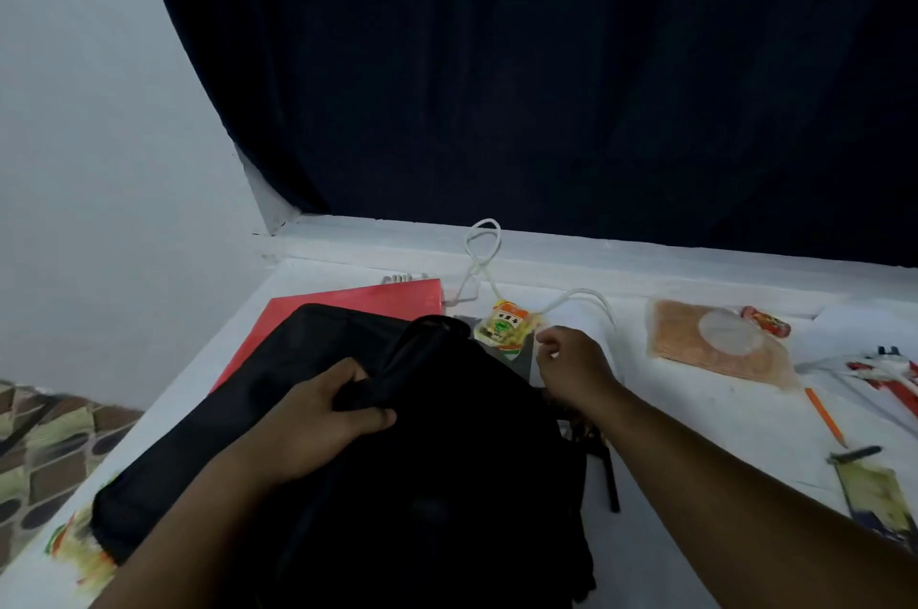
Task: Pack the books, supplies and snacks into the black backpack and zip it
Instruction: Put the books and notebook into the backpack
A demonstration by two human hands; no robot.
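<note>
Curtain: dark navy curtain (546, 62) filled the upper view and hung to the white ledge (646, 256); nothing could be made out behind it.
Table: white table (695, 419); left edge ran diagonally beside the patterned floor (44, 439); open surface lay right of the bag.
Backpack: black backpack (447, 484) lay at centre, its lower part cut off by the frame; zipper state too dark to tell.
Red book: red book (357, 300) lay mostly hidden under the backpack's far side.
Orange packet: clear orange packet (715, 340) lay right, well apart from the bag.
Left hand: left hand (318, 415) gripped a fold of the backpack, fingers curled.
Right hand: right hand (571, 365) fingers curled at the bag's far right edge; held item unclear.
Snack packet: yellow snack packet (506, 325) lay just beyond the bag, beside a white cord (484, 241).
Pencil: orange pencil (824, 415) lay near the right edge.
</note>
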